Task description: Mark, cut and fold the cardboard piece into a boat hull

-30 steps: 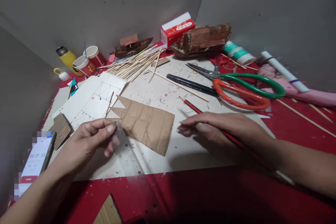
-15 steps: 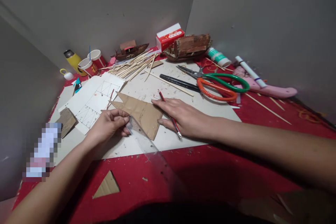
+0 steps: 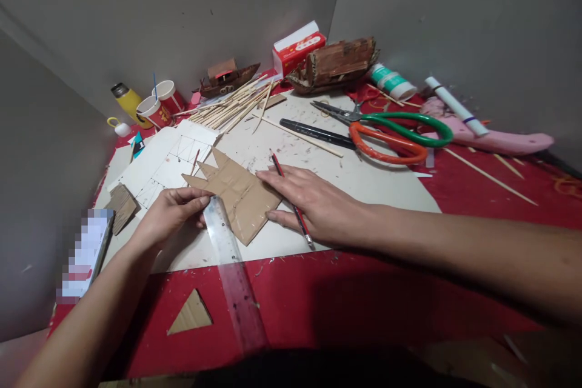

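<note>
A clear plastic ruler (image 3: pixel 226 250) is pinched at its upper end by my left hand (image 3: pixel 175 209), and its lower part hangs toward the table's front edge. Beside the ruler lies a brown cardboard piece (image 3: pixel 245 203) with pointed teeth along its upper left. My right hand (image 3: pixel 313 200) rests against the cardboard's right side, the thumb on its lower edge. Tucked between that hand's fingers and thumb is a red and black pencil (image 3: pixel 291 200), tip away from me. Under everything spreads a large pale sheet (image 3: pixel 364 206).
Large scissors (image 3: pixel 395 133) with green and orange handles and a black marker (image 3: pixel 316 133) lie behind my right hand. Thin wooden sticks (image 3: pixel 231 106) and two model boats (image 3: pixel 336 63) stand farther back. A cardboard triangle (image 3: pixel 191 313) lies on the red tablecloth (image 3: pixel 291 297) in front.
The ruler has swung away from the cardboard's lower left edge and now tilts steeper, its face showing. My left hand moved slightly left with it. The cardboard has turned a little.
</note>
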`<state>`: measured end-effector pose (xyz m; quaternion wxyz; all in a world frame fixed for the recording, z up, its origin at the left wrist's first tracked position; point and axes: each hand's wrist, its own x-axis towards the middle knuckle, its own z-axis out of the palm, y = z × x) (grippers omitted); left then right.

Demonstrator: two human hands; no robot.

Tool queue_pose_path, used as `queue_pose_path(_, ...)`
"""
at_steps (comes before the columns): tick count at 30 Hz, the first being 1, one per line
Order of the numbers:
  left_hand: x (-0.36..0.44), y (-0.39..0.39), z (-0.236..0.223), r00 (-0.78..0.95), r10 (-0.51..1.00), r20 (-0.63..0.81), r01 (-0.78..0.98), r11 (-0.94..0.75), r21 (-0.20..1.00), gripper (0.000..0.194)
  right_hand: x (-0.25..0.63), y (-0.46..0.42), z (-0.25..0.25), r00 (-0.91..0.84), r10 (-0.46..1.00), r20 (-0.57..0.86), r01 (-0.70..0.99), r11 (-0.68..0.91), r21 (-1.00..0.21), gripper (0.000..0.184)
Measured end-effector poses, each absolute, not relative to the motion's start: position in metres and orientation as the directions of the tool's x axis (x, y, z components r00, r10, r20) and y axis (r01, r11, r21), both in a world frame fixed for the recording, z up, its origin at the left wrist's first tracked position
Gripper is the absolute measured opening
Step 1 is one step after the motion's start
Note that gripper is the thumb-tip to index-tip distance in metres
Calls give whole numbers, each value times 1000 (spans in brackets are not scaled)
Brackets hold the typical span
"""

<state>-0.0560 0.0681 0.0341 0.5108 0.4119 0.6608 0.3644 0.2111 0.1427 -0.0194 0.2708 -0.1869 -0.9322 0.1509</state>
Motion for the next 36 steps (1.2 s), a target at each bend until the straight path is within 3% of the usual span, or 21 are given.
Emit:
queue_pose_path(6, -58, 80, 29, -119, 914, -389, 216, 406, 888, 29, 195, 157, -19, -874, 323, 362, 210, 925, -316, 71)
queue_pose_path(15, -75, 93, 36, -108, 928, -356, 268, 372, 888, 25, 176, 157, -15, -846, 376, 377, 303, 922, -239, 72)
queue_pose_path(20, -70, 94, 32, -64, 934, -350, 415, 344, 842, 18, 176, 161, -19, -846, 361, 392, 279, 927, -252, 69)
queue_pose_path(24, -59, 90, 31, -88, 976, -201, 592, 214, 777, 17, 175, 164, -20, -850, 377, 367, 287, 917, -277, 68)
queue_pose_path(27, -53, 81, 31, -30, 1000, 9, 742, 16, 670, 16, 175, 163, -18, -855, 384, 349, 295, 913, -282, 67)
queue_pose_path(31, -50, 66, 26, 177, 953, 246, 895, -260, 361, 23, 176, 163, -16, -862, 391, 323, 306, 909, -283, 67)
queue_pose_path(33, -49, 59, 19, 294, 920, 261, 893, -361, 267, 29, 177, 163, -16, -862, 385, 329, 299, 911, -284, 66)
queue_pose_path(36, -48, 50, 9, 359, 906, 226, 870, -412, 270, 41, 177, 162, -17, -860, 373, 348, 284, 917, -280, 65)
